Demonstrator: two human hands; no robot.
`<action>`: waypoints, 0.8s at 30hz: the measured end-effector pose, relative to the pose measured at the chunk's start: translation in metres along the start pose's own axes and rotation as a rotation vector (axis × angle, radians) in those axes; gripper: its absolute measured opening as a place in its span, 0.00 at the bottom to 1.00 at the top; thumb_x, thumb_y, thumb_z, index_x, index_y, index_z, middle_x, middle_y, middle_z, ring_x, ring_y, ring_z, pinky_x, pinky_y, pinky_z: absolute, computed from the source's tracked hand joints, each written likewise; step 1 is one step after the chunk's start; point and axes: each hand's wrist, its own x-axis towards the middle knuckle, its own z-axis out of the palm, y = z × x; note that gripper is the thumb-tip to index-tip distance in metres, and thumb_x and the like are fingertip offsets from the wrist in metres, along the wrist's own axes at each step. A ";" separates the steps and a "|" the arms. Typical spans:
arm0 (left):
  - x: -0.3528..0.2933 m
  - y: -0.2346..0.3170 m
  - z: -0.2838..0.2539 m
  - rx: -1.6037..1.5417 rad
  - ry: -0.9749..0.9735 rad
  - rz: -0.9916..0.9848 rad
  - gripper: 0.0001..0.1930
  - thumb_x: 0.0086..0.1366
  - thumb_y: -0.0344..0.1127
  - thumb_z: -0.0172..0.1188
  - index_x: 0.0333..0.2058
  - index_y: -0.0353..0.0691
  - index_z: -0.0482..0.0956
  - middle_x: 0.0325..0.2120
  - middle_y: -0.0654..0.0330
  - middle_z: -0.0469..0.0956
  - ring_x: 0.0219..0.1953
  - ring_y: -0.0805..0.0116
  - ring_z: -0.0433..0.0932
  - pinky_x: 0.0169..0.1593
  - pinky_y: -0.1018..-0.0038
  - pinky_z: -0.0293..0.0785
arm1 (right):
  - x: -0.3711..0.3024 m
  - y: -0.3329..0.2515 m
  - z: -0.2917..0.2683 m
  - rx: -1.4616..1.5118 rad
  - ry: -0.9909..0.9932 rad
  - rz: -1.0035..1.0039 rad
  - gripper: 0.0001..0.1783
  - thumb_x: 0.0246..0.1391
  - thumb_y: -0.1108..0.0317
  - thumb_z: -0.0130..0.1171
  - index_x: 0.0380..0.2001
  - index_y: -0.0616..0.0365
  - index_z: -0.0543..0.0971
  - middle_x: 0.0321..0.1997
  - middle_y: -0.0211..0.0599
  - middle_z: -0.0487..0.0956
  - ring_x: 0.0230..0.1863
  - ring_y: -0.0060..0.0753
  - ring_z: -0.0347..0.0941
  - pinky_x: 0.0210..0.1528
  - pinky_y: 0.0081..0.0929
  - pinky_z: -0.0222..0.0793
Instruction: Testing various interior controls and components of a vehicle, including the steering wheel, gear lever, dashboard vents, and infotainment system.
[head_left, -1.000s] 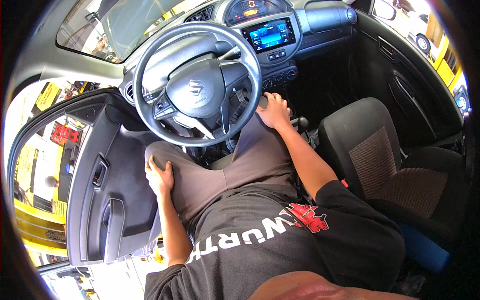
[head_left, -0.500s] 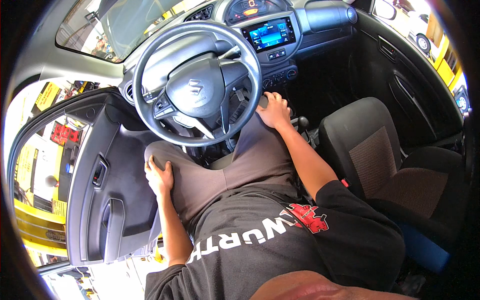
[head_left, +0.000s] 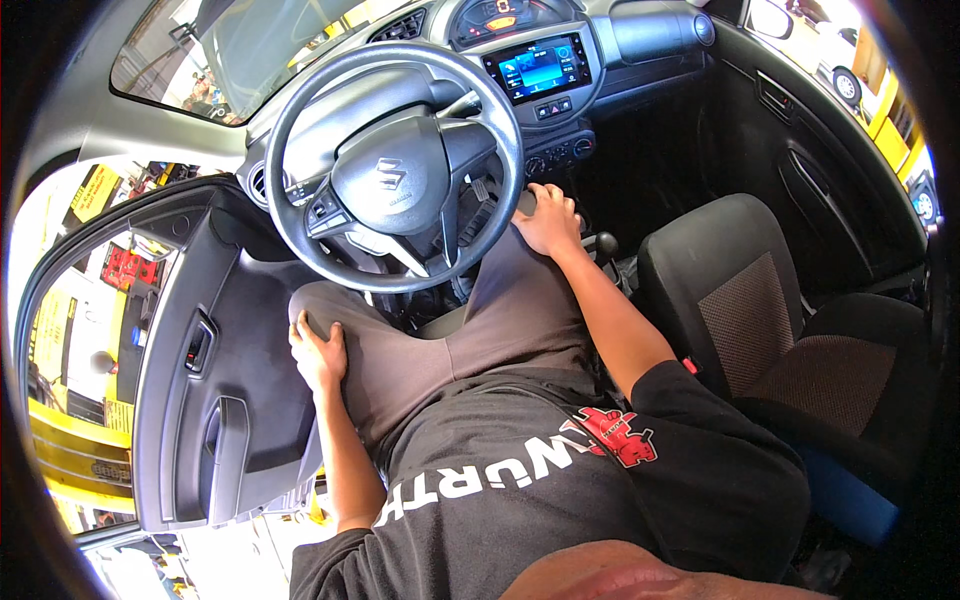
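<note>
Loosely, the left hand (head_left: 320, 355) drapes over the grey-brown trousers (head_left: 405, 365), thumb apart from fingers; the right hand (head_left: 550, 222) rests on their other leg, fingers slightly spread, the steering wheel (head_left: 390, 175) just beyond.

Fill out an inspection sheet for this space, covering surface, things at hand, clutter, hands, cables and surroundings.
Surface: grey-brown trousers, seated legs under both hands.
Things at hand: steering wheel ahead, untouched; gear lever knob beside the right forearm.
Clutter: red items seen through the driver's window; footwell too dark to judge.
Hands: left hand rests on the left leg, right hand on the right knee; neither visibly holds anything.
Cables: a thin dark line, possibly a cord, crosses the black shirt.
Surroundings: driver's door open; dashboard screen lit; passenger seat unoccupied.
</note>
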 end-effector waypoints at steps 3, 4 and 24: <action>0.000 -0.002 0.001 0.001 0.009 0.010 0.39 0.64 0.50 0.66 0.70 0.47 0.64 0.70 0.39 0.61 0.67 0.37 0.67 0.67 0.49 0.68 | -0.001 -0.001 -0.001 -0.005 -0.002 0.001 0.42 0.56 0.43 0.64 0.72 0.45 0.68 0.77 0.44 0.62 0.76 0.54 0.57 0.74 0.54 0.57; 0.000 -0.003 0.001 0.002 0.009 0.015 0.39 0.64 0.51 0.66 0.70 0.46 0.63 0.70 0.39 0.61 0.67 0.37 0.67 0.67 0.49 0.68 | 0.000 -0.001 -0.001 -0.004 -0.002 0.001 0.42 0.56 0.43 0.64 0.72 0.45 0.68 0.77 0.44 0.62 0.76 0.54 0.57 0.74 0.54 0.57; 0.001 -0.003 0.002 0.005 0.001 0.001 0.39 0.64 0.51 0.66 0.70 0.46 0.63 0.70 0.39 0.60 0.67 0.37 0.66 0.66 0.48 0.69 | 0.000 -0.001 -0.001 0.004 -0.003 0.003 0.43 0.56 0.43 0.65 0.72 0.45 0.68 0.77 0.44 0.62 0.76 0.54 0.57 0.74 0.54 0.56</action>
